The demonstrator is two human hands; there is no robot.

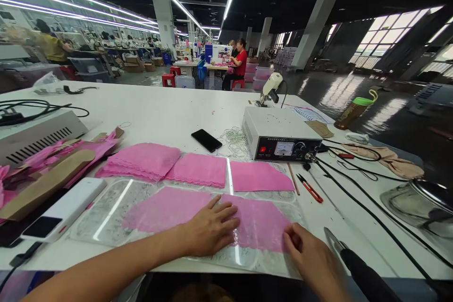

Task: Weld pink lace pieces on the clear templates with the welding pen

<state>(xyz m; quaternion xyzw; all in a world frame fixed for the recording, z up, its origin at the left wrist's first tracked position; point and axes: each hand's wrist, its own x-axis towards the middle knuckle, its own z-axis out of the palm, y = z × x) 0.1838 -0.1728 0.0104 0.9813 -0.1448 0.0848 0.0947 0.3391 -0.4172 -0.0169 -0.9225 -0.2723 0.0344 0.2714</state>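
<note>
My left hand [212, 227] lies palm down with fingers stretched out, pressing where two thin pink fabric pieces meet. One pink fabric piece [166, 210] spreads to its left, the other pink fabric piece [260, 222] to its right. Both lie on a clear, glossy sheet [106, 214]. At the right piece's outer edge, my right hand [313, 257] pinches the fabric between thumb and curled fingers. Behind are a tall pink fabric stack [145, 160], a lower stack [200, 169] and a flat pink piece [262, 177]. A black-handled tool with a metal tip [348, 252] lies beside my right hand.
A metal control box [283, 134] with cables stands behind, near red thread snips [310, 188], a black phone [206, 140] and tangled thread [235, 141]. A white device [65, 207] and pink scraps [60, 155] are at left, a glass jar [417, 205] at right. People sit farther back.
</note>
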